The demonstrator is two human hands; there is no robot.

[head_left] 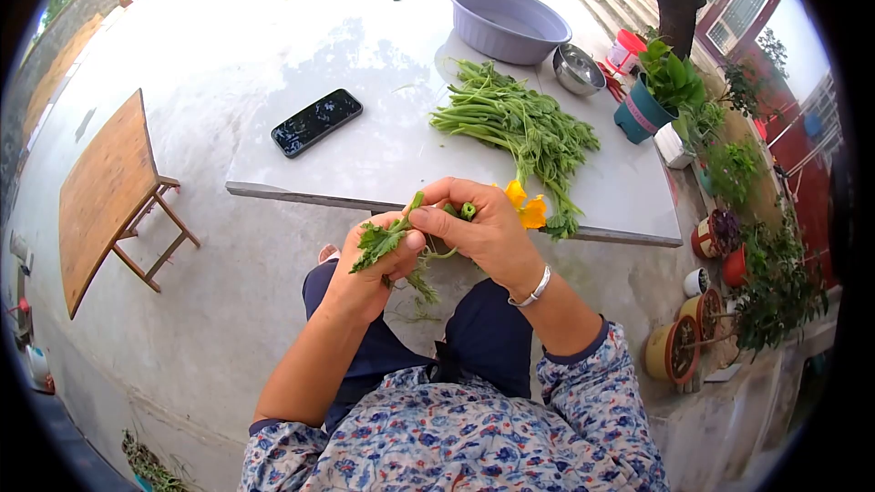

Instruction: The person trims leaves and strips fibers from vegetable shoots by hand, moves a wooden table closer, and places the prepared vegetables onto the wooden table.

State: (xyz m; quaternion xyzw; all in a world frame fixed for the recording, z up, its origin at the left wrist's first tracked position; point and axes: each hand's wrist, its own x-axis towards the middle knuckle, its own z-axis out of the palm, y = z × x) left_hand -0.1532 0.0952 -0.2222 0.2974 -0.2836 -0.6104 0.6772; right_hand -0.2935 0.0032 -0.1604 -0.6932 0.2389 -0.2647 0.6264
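Note:
My left hand point(372, 278) is closed around a leafy green stem point(381, 242), its leaves showing at the left of the fingers. Against it, my right hand point(483, 228) pinches the stem's upper end between thumb and finger, and also holds a hollow cut stalk point(468, 211) in its curled fingers. An orange-yellow flower point(528, 207) shows just beyond the right hand. Both hands are in front of the near edge of a pale table point(392, 155). On it, behind the right hand, lies a large heap of green leafy stems point(524, 118).
On the table are a black phone point(317, 122), a purple-grey basin point(509, 25) and a metal bowl point(579, 70). A teal pot point(641, 112) with a plant stands at the right, more pots below it. A wooden folding table point(109, 196) stands at the left.

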